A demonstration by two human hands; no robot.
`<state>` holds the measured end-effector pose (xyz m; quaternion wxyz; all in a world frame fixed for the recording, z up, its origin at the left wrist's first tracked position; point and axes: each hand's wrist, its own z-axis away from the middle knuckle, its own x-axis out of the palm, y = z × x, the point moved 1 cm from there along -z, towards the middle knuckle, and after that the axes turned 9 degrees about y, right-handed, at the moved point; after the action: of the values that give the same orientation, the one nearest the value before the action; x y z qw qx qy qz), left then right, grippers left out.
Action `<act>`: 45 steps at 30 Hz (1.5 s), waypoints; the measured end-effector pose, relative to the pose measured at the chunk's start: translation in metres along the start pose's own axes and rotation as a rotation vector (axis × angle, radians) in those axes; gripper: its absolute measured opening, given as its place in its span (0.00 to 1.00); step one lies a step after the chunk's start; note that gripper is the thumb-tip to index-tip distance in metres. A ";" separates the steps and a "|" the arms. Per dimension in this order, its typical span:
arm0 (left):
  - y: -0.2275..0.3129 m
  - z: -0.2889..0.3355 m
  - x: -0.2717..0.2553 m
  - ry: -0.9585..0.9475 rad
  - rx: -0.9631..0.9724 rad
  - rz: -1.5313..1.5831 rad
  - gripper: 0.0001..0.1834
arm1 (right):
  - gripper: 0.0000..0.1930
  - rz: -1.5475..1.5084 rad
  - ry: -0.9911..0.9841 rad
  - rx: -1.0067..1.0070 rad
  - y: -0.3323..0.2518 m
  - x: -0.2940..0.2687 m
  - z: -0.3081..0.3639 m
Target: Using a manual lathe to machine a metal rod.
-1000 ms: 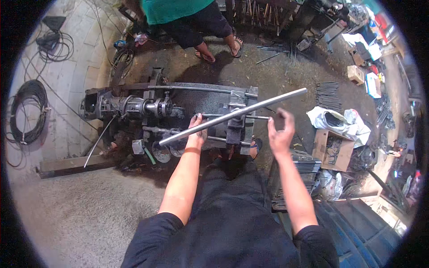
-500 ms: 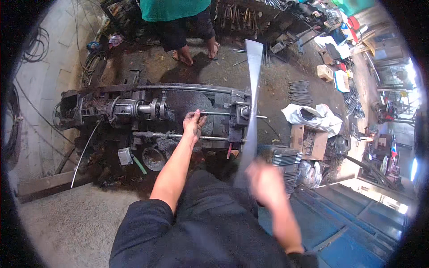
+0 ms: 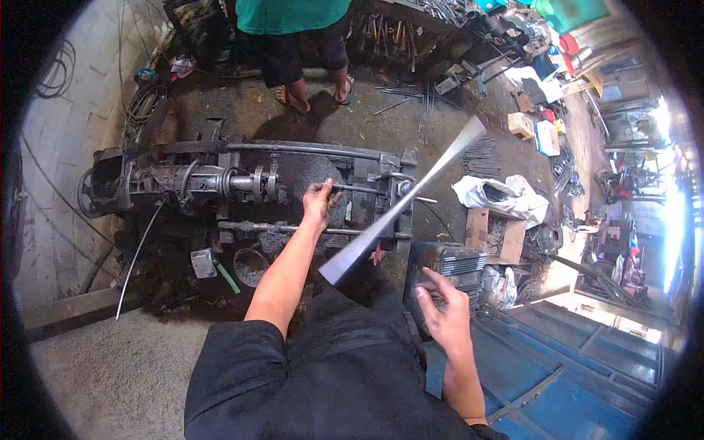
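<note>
Head camera, looking down: a person in a black top leans over a long, greasy metal machine (image 3: 209,178) set low on a dark workshop floor. Any lettering on the small white box (image 3: 547,138) among the clutter at upper right is too small to read.

The person's left hand (image 3: 318,202) is closed in a pinch, thumb and fingertips holding a thin metal rod (image 3: 359,189). The rod extends rightward from the fingertips, level, to a dark clamp (image 3: 389,178) at the machine's right end; a short length shows beyond the clamp's far side.

A long, pale metal bar (image 3: 367,238), blurred toward both ends, slants across the clamp from lower left to upper right. Neither hand touches it.

The right hand (image 3: 446,312) is spread loosely and holds nothing, its fingers curved, below and to the right of the bar and just beside a stack of metal rods (image 3: 462,262). Beyond the stack sit an open cardboard box (image 3: 506,246) and a white sack (image 3: 524,198). Across the machine, at the top, stands another person in a teal shirt (image 3: 290,16), dark shorts and sandals.
</note>
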<state>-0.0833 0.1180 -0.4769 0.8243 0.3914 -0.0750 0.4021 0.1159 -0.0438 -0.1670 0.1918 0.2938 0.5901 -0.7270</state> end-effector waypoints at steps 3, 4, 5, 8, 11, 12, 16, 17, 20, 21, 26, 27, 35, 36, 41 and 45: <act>0.001 0.003 -0.002 -0.011 0.006 -0.031 0.11 | 0.18 0.015 -0.038 0.057 0.001 0.003 0.001; 0.001 0.005 -0.001 -0.044 0.020 -0.018 0.11 | 0.18 0.006 -0.051 0.050 0.006 0.004 0.001; 0.001 0.007 0.002 -0.037 0.020 -0.027 0.12 | 0.18 0.008 -0.051 0.045 0.010 0.003 0.000; 0.000 0.011 0.005 0.020 -0.001 -0.052 0.14 | 0.17 0.025 -0.042 0.015 0.024 -0.001 -0.005; 0.000 0.007 0.005 0.056 0.021 -0.077 0.18 | 0.16 0.039 0.032 -0.054 0.038 -0.001 -0.017; -0.001 0.007 0.004 0.060 0.027 -0.073 0.18 | 0.16 0.036 0.027 -0.060 0.040 -0.005 -0.021; -0.004 0.040 0.011 0.110 0.018 -0.147 0.22 | 0.14 0.102 -0.009 -0.166 0.048 -0.016 -0.056; -0.004 0.070 0.024 0.101 0.043 -0.221 0.22 | 0.15 0.148 -0.009 -0.263 0.055 -0.020 -0.074; 0.007 0.183 0.064 -0.251 0.391 -0.675 0.28 | 0.23 0.402 0.024 -0.568 0.069 -0.031 -0.141; 0.004 0.209 0.068 -0.360 0.368 -0.833 0.37 | 0.25 0.456 0.032 -0.673 0.056 -0.025 -0.166; -0.007 0.265 0.081 -0.478 0.170 -1.513 0.31 | 0.20 0.777 -0.071 -1.313 0.036 0.028 -0.294; -0.003 0.274 0.084 -0.333 0.163 -1.532 0.28 | 0.18 0.817 -0.087 -1.346 0.037 0.034 -0.318; -0.040 0.302 0.103 0.367 0.509 -1.575 0.13 | 0.07 0.895 -0.373 -1.459 0.011 0.070 -0.400; -0.038 0.295 0.099 0.432 0.483 -1.696 0.13 | 0.09 0.922 -0.368 -1.437 0.014 0.071 -0.405; -0.016 0.265 0.071 0.594 0.665 -2.057 0.07 | 0.05 1.021 -0.374 -1.348 0.024 0.038 -0.391; 0.025 0.224 0.051 0.480 0.941 -2.107 0.07 | 0.06 1.107 -0.361 -1.073 0.050 -0.005 -0.367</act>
<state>-0.0249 -0.0004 -0.2870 0.5169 0.4400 0.5982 -0.4258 0.2241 0.3005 -0.2488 0.7339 0.2897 0.5879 -0.1786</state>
